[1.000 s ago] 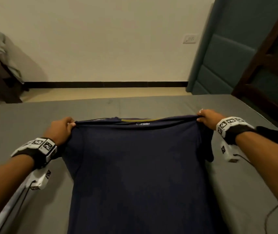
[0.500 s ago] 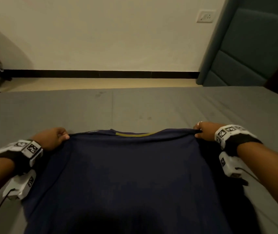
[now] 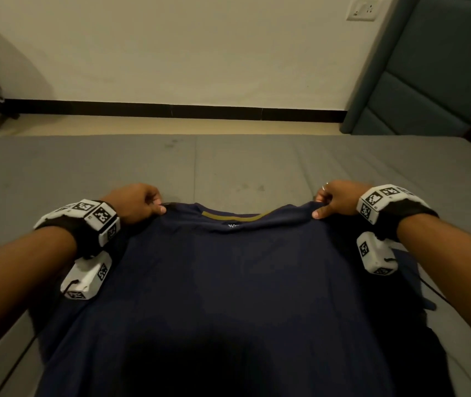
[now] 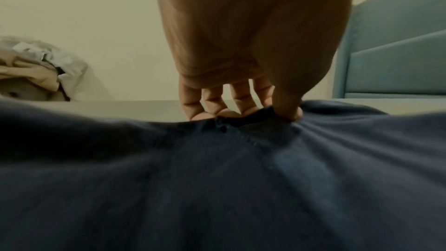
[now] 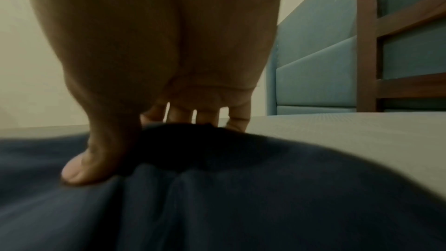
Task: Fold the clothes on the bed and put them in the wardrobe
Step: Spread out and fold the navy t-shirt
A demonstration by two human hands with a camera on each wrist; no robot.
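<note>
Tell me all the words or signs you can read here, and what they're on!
"W...": white letters under the collar of the navy shirt; only the first letter shows, the rest is folded under and blurred.
Black-and-white square code patterns, no words: on the wrist bands by the left hand and the right hand.
Wall socket: no readable marking.

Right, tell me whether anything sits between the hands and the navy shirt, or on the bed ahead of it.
Nothing visible does. The left hand and right hand already pinch the navy shirt at its shoulders, and the grey bed beyond the collar shows bare. No wardrobe is in view.
</note>
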